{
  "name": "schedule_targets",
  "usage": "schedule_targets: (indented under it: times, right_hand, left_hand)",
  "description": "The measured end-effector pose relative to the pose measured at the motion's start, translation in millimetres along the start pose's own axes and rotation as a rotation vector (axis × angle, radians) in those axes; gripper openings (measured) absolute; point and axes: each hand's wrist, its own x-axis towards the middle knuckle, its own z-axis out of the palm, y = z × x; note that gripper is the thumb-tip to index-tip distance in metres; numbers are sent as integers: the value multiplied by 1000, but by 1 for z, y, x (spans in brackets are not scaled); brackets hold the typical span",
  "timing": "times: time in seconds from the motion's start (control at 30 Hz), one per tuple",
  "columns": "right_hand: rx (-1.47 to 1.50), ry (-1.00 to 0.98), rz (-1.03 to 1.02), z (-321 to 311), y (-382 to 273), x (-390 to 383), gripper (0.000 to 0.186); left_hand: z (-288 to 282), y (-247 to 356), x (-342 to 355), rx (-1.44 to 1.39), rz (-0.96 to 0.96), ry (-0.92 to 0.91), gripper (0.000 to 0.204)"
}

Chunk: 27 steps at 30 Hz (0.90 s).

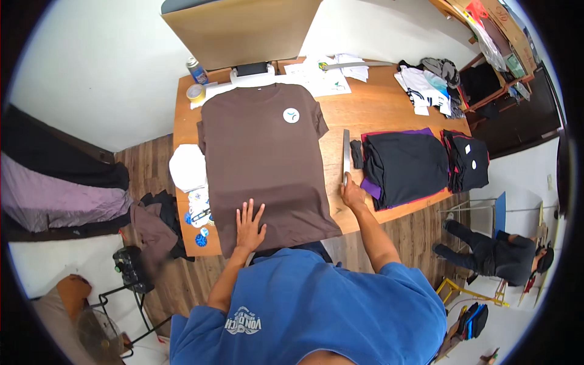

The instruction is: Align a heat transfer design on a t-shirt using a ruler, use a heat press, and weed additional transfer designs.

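A brown T-shirt (261,152) lies spread out near the middle of the wooden table (371,91), with a small round white emblem (291,115) on its upper chest. My left hand (249,226) rests open on the lower part of the shirt, fingers spread. To the shirt's right, my right hand (353,193) grips a long metal ruler (346,146) by its lower end. White sheets (187,167) and round blue-and-white cutouts (201,239) lie along the shirt's left side.
Folded garment piles (404,170) fill the table's right; loose clothes (424,85) lie behind them. A heat press (240,33), spray can (196,72) and tape roll (195,93) stand at the back. Another person (499,255) is at right. Draped fabric (61,182) is at left.
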Motion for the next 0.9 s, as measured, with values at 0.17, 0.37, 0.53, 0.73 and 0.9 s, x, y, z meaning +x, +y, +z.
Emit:
schedule_targets:
  times: [0.17,0.37,0.53,0.73,0.9]
  right_hand:
    - [-41,-102,-16,-1,5,9,59]
    - [195,-13,21,6,-5,3,61]
    - [314,187,-274,17,-38,-44,47]
    - [169,124,-623,96,-29,-114,51]
    - [416,55,-483,82,-29,-127,45]
  left_hand:
    - [6,0,4,-70,-39,28,82]
    - [20,-2,-7,-85,-104,37,82]
    - [41,-10,-81,-10,-154,-143,81]
    - [34,-14,-119,-15,-189,-203,78]
    - [29,-16,-108,-150,-219,-80,68]
